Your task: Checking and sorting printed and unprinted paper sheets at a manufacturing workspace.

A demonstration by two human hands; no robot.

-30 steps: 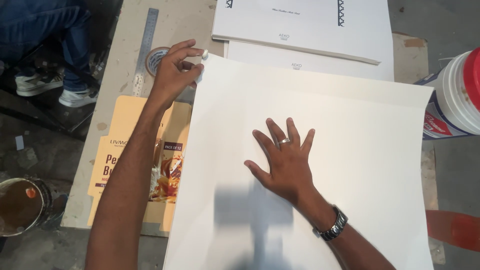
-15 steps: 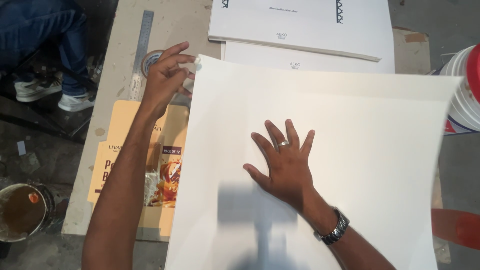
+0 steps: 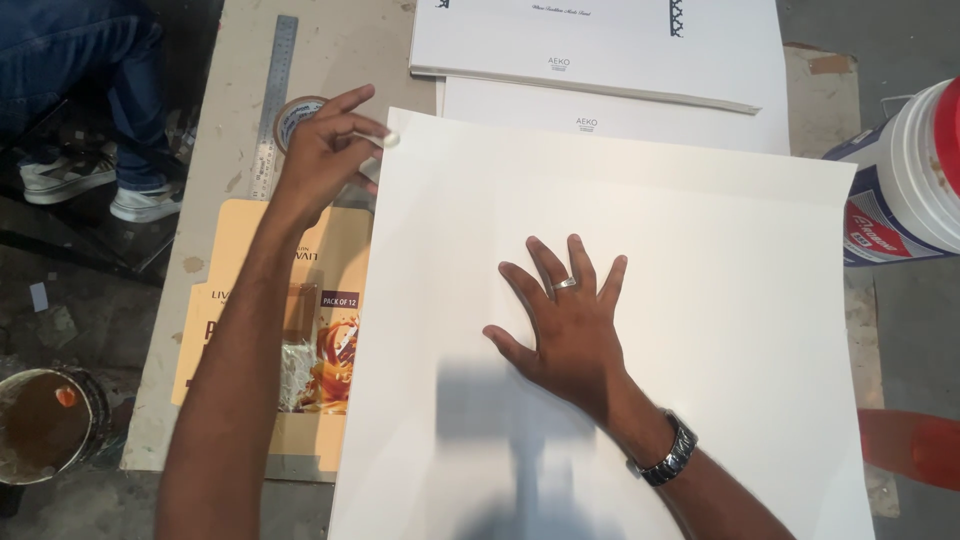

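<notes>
A big white sheet [image 3: 700,250] lies on the worktop [image 3: 340,60]. It is the biggest thing here, and it spreads out under and all around the right hand [image 3: 562,322].

The right hand lies flat on the middle of the sheet. Its fingers are spread wide and the palm presses down. There is a ring on one finger and a dark watch [image 3: 668,452] on the wrist.

Past the fingertips of the right hand, at the far edge of the worktop, sits a stack of white printed boards [image 3: 600,45].

Off to the outer side of the right hand stands a white bucket [image 3: 905,175] with a red lid.

The left hand [image 3: 325,150] is at the far left corner of the sheet. Its thumb and first finger pinch a small white bit [image 3: 385,139] right at that corner. The other fingers are loosely curled.

Under the left arm lies a flat orange carton [image 3: 330,330], partly tucked under the sheet.

Just beyond the left hand lies a long metal ruler [image 3: 275,90], and a roll of tape [image 3: 295,112] sits beside it, partly hidden by the hand.

Near the left elbow, down on the floor, is a round tin [image 3: 45,425] of brown liquid.
</notes>
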